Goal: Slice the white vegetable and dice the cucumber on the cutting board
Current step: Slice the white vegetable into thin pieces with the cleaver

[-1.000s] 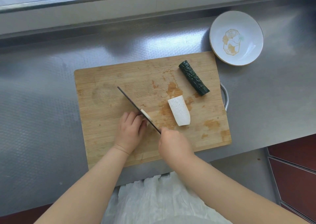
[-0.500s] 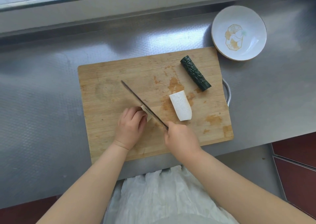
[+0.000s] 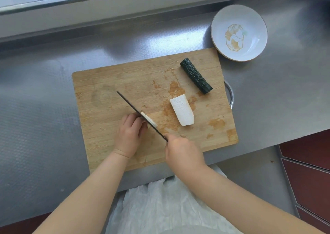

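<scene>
Knife (image 3: pixel 141 115) shifted, two white pieces (image 3: pixel 182 112), one cucumber (image 3: pixel 196 75)

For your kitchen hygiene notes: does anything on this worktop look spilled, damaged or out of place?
The cutting board carries orange-brown blotches around the white vegetable, like stains or wet patches. Otherwise nothing stands out: the cucumber lies whole and the bowl is upright.

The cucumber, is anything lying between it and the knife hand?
Yes. The white vegetable half lies on the cutting board between the right hand, which holds the knife, and the cucumber. It touches neither.
</scene>
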The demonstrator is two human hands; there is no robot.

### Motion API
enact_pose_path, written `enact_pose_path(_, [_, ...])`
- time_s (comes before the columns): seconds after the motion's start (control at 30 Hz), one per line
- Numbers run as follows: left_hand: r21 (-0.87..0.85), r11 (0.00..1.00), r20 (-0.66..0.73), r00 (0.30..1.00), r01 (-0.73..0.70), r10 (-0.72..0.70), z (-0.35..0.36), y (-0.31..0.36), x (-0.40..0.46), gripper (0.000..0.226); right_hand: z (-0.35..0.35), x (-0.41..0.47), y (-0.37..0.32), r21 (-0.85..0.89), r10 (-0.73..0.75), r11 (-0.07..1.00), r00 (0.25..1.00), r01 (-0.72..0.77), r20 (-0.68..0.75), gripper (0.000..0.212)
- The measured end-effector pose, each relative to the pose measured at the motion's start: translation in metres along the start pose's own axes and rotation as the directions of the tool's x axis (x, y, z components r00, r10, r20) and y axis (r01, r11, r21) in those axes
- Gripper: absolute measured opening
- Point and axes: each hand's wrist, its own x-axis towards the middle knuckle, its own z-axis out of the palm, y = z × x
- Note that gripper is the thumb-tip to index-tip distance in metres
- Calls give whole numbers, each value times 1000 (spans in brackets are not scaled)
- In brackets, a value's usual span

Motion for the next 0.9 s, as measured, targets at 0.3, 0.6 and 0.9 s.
enact_pose_path(0.3, [-43,999,-26,1000,13,-15,1,2,1,17,-5,8,-4,-38,32,999,997,-29,69,26])
enact_pose_path(0.6, [-44,999,-16,1000,2,-3,5,-3,-1,15,1,26,-12,-27,71,997,992,-69,99,23])
enact_pose_path(0.9, [-20,999,17,999,35,-35,-5,2,-3,16,-10,43,7,219,98,968,989,-120,111,24])
